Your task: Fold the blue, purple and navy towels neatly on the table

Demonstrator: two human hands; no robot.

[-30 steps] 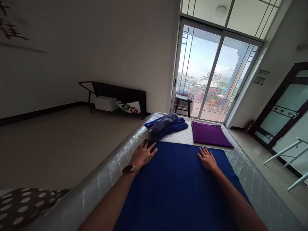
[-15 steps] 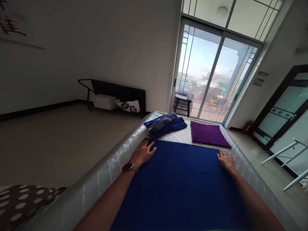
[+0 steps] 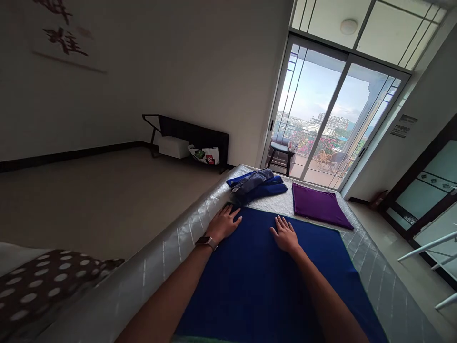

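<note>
A blue cloth (image 3: 250, 281) with a green edge lies spread flat over the quilted silver-white mattress (image 3: 160, 257). On its far left corner rests my left hand (image 3: 223, 223), palm down with fingers spread, a watch on the wrist. My right hand (image 3: 285, 233) lies flat near the middle of the cloth's far edge, fingers stretched out. Just beyond my left hand is a loose heap of blue and grey-blue cloth (image 3: 259, 183). A folded purple cloth (image 3: 319, 206) lies flat past the far right edge of the blue one.
Brown polka-dot fabric (image 3: 46, 286) is at lower left beside the mattress. A black bench (image 3: 193, 131) with a white box (image 3: 173, 146) and a printed bag (image 3: 204, 155) stands by the wall. Beyond the mattress are glass sliding doors (image 3: 321, 109); white metal legs (image 3: 428, 247) show at right.
My right hand has moved left from the cloth's far right corner to the middle of its far edge. My left hand stays on the left corner. The view has turned slightly left.
</note>
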